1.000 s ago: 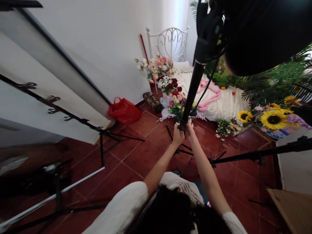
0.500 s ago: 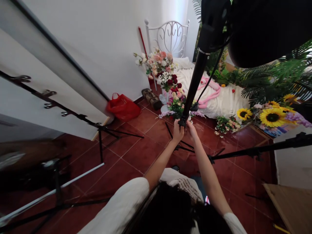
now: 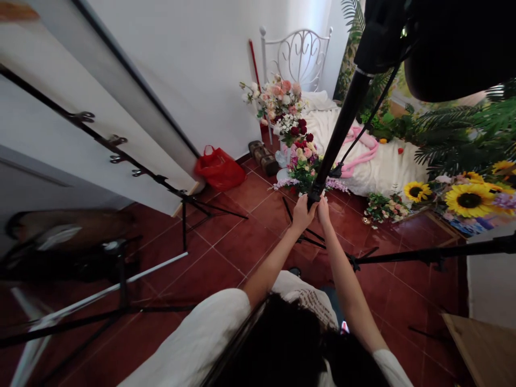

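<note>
Both hands are wrapped round the black light stand (image 3: 338, 126) low on its pole, close under a dark clamp collar (image 3: 314, 196). My left hand (image 3: 302, 213) grips from the left side. Against the other side is my right hand (image 3: 323, 209), its fingers partly hidden behind the pole. The stand leans up to the right, and a large black lamp head (image 3: 455, 51) fills the upper right corner. A black cable (image 3: 373, 115) runs down beside the pole. Below my hands, the stand's thin legs (image 3: 312, 235) spread over the tiles.
Flower bunches (image 3: 300, 145) and a white bed (image 3: 379, 166) stand ahead. A red bag (image 3: 221, 168) sits by the wall. Another black stand (image 3: 435, 251) lies across the right, near sunflowers (image 3: 470, 200). At left are a clipped backdrop bar (image 3: 99, 137) and a white pole (image 3: 121, 288).
The view has swung slightly left, so the room appears shifted to the right. Both hands keep their hold on the light stand, which leans about the same.
</note>
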Tool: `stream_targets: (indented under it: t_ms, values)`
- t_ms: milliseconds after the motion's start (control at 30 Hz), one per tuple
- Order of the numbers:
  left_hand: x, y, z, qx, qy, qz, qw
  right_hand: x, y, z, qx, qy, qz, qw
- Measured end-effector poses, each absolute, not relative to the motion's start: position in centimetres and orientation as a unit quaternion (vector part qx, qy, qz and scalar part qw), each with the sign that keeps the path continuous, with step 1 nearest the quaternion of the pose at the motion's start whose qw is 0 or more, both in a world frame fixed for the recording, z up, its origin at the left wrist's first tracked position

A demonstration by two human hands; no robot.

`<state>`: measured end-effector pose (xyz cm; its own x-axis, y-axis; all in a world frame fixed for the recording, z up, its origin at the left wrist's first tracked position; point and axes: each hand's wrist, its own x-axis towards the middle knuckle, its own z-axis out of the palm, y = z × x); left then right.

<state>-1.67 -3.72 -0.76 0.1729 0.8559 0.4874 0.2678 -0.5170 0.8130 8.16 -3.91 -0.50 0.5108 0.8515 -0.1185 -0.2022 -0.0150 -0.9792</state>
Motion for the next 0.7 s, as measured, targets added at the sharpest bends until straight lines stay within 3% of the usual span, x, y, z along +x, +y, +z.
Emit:
stream_targets:
  t_ms: [433, 700]
  values:
    - [-0.6, -2.8, 1.3, 0.717, 0.377, 0.516, 0.280, 8.3, -4.2, 0.1, -0.607, -0.292, 0.395, 0.625]
    - [0.5, -1.7, 5.3, 0.692, 0.377, 0.557, 0.263, 8.3, -3.7, 0.7, -0.607, -0.297, 0.402, 0.619]
